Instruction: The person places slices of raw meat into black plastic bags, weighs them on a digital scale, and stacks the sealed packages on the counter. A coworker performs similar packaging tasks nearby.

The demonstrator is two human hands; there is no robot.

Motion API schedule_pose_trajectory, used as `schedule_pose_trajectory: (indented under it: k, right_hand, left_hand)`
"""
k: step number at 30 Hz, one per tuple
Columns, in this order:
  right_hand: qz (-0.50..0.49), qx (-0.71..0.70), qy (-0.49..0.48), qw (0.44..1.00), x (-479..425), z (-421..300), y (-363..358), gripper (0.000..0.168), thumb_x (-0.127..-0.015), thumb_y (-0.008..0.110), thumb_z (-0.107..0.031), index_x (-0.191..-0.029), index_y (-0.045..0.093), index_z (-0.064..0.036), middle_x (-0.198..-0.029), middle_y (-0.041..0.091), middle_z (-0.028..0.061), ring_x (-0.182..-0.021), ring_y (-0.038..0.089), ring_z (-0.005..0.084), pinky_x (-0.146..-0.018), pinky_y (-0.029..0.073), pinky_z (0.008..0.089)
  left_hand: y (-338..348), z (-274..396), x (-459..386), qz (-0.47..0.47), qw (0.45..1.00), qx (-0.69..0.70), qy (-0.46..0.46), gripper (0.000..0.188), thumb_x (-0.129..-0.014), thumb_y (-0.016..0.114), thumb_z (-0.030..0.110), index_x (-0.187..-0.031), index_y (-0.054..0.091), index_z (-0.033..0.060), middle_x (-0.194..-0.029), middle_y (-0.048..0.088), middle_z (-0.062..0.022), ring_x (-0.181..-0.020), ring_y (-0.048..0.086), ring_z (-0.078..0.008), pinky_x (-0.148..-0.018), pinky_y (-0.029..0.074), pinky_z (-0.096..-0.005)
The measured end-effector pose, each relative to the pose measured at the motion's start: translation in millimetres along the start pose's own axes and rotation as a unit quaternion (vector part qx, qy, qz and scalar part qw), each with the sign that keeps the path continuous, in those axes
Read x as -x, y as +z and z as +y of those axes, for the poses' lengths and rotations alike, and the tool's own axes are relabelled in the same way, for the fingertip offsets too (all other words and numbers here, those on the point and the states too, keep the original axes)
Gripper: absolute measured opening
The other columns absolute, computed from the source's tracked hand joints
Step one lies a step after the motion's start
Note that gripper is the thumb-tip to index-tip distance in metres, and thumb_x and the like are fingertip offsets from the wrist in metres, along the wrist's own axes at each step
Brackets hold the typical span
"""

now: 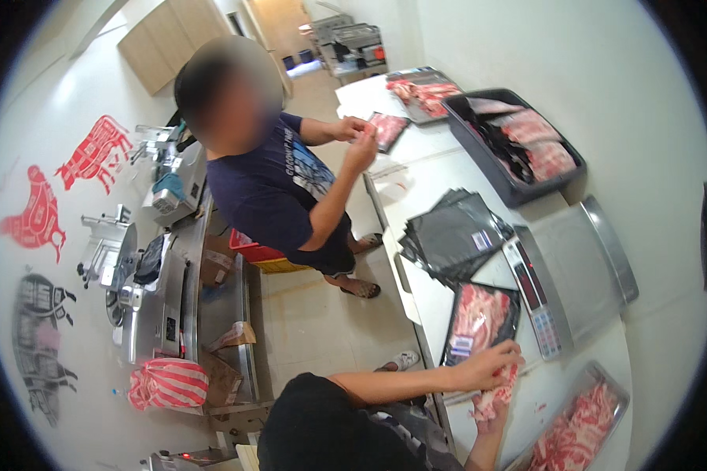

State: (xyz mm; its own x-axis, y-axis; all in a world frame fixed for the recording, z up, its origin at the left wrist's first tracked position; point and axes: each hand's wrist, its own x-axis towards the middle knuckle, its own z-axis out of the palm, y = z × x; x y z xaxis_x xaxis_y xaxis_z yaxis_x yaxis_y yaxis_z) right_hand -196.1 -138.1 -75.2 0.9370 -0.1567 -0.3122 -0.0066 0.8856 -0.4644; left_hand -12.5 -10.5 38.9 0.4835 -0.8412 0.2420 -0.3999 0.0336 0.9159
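My left hand (489,366) has its fingers on the upper end of a strip of sliced raw meat (504,382). Just below, my right hand (490,415) holds the lower end of the same meat, above the white worktop. Beside my left hand lies a black tray of sliced meat (478,315) in clear wrap, bearing a label. To the lower right stands a clear-sided tray (577,430) heaped with sliced raw meat. A digital scale (533,294) with a lit red display and steel platform stands beyond the wrapped tray.
A co-worker in a dark T-shirt (259,176) handles meat near another black tray (389,129). Flat black trays (456,229) are stacked on the worktop (409,171). Behind stand a dark tub (509,191) of meat and a metal tray (433,112). Slicers (159,312) stand on the opposite bench.
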Motion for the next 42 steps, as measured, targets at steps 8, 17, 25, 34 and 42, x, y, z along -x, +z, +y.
schedule_pose_trajectory:
  k: [8, 17, 25, 34, 42]
  right_hand:
    - [0.032, -0.08, -0.142, 0.986, -17, -58, 97, 0.065, -0.11, 0.051, -0.023, -0.168, 0.024, -0.016, -0.168, 0.037, 0.0137, -0.126, 0.067, 0.0286, -0.055, 0.06, 0.0248]
    - [0.227, 0.152, -0.045, 0.961, 4, -69, 107, 0.061, -0.112, 0.042, -0.029, -0.168, 0.021, -0.019, -0.167, 0.038, 0.017, -0.143, 0.053, 0.0346, -0.081, 0.063, 0.0428]
    - [0.262, 0.294, 0.053, 0.918, -18, -63, 158, 0.061, -0.109, 0.046, -0.025, -0.166, 0.025, -0.013, -0.163, 0.042, 0.02, -0.144, 0.053, 0.0346, -0.089, 0.06, 0.0441]
    - [0.247, 0.366, 0.065, 0.895, -9, -78, 169, 0.062, -0.106, 0.049, -0.021, -0.163, 0.028, -0.007, -0.159, 0.046, 0.0233, -0.144, 0.052, 0.0346, -0.097, 0.057, 0.0455]
    - [0.192, 0.36, 0.061, 0.911, 25, -79, 131, 0.062, -0.104, 0.053, -0.018, -0.16, 0.032, -0.002, -0.155, 0.05, 0.0263, -0.145, 0.052, 0.0345, -0.104, 0.054, 0.0468]
  left_hand:
    - [-105, -46, -3, 0.115, 0.993, -0.01, 0.031, 0.035, -0.097, 0.073, 0.021, -0.128, 0.068, 0.0063, -0.12, 0.066, -0.0141, -0.106, 0.065, -0.0264, -0.085, 0.055, -0.0368]
    - [-382, -59, 133, -0.119, 0.971, 0.106, -0.18, 0.06, -0.099, 0.077, 0.023, -0.151, 0.055, 0.0037, -0.144, 0.064, -0.0118, -0.125, 0.063, -0.0184, -0.105, 0.055, -0.0358]
    - [-518, -65, 234, -0.025, 0.927, 0.324, -0.185, 0.093, -0.095, 0.081, 0.023, -0.168, 0.025, 0.0105, -0.163, 0.04, -0.0136, -0.132, 0.059, -0.0233, -0.092, 0.061, -0.0345]
    - [-531, -78, 249, 0.01, 0.943, 0.324, -0.078, 0.095, -0.091, 0.083, 0.021, -0.168, 0.027, 0.0092, -0.167, 0.034, -0.0137, -0.132, 0.06, -0.0284, -0.089, 0.062, -0.0403]
    - [-357, -94, 137, -0.169, 0.91, 0.369, -0.088, 0.073, -0.102, 0.07, 0.032, -0.163, 0.038, 0.0099, -0.15, 0.055, -0.0159, -0.122, 0.066, -0.0256, -0.082, 0.062, -0.035]
